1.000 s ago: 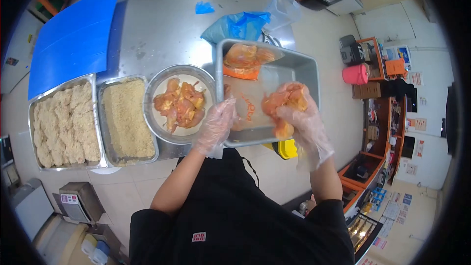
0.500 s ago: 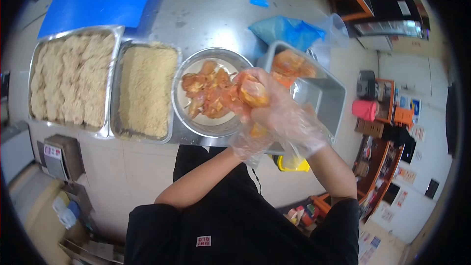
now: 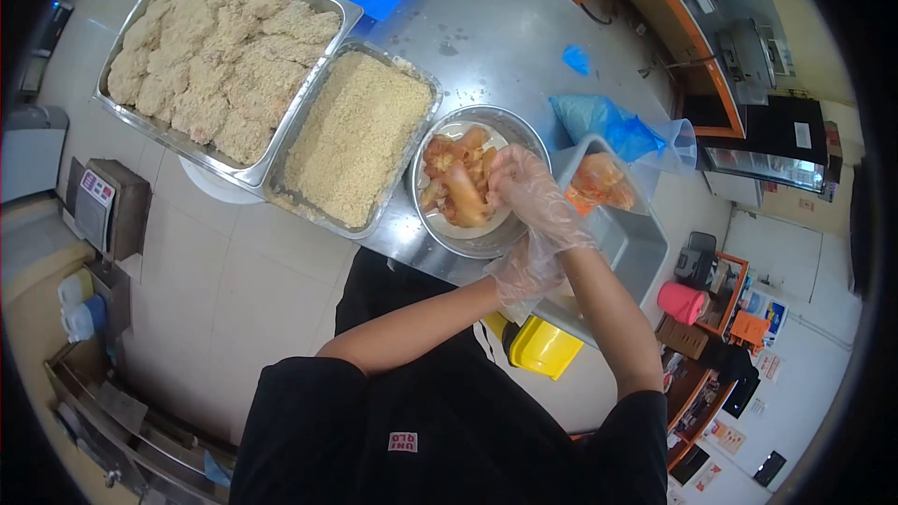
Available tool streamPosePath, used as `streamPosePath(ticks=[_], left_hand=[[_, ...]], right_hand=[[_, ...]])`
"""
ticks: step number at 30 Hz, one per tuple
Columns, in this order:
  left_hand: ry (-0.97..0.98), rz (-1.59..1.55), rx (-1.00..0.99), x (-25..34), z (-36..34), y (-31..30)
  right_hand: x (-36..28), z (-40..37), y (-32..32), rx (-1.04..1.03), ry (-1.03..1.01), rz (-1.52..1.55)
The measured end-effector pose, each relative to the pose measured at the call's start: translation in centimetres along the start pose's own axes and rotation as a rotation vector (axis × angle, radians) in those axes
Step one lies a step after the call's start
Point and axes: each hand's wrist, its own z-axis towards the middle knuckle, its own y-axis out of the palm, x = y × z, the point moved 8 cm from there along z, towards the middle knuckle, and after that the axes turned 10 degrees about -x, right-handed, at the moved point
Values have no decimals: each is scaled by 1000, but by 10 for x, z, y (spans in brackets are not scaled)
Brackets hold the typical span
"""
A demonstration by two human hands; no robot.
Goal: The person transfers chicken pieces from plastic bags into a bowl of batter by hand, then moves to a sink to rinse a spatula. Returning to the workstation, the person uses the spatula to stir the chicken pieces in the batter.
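The raw meat [image 3: 460,189] lies in the round metal bowl [image 3: 482,245], in a shallow, pale liquid. The right hand [image 3: 526,189], in a thin clear glove, reaches over the bowl's edge with its fingers bent inward against the meat; whether they grip a piece or only touch it, I cannot tell. The left hand [image 3: 527,276], gloved too, is beside the bowl's near edge under the right wrist — partly hidden, so how far open it is and whether it holds anything cannot be made out.

The crossed arms look like the main risk: one wrist could knock the other, or a forearm could catch the bowl's edge and tip the liquid onto the metal table [image 3: 449,14]. Wet, slick meat could slide from loosely curled fingers and splash. The crumb tray [image 3: 408,157] sits just beside the bowl, so drips carried that way could clump the crumbs [image 3: 355,136]. The baggy gloves might also snag on the bowl's edge — or on the grey tub [image 3: 645,243] on its other side, where more meat [image 3: 599,182] lies.
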Motion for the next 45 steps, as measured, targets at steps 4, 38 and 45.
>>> streamPosePath(ticks=[4,38,45], left_hand=[[80,197,57,3,-1,1],[-124,354,-180,-10,14,10],[-158,319,-248,-8,15,12]], right_hand=[[-22,-7,-7,108,-177,-261],[144,-92,-34,127,242,-579],[133,-128,-69,417,264,-628]])
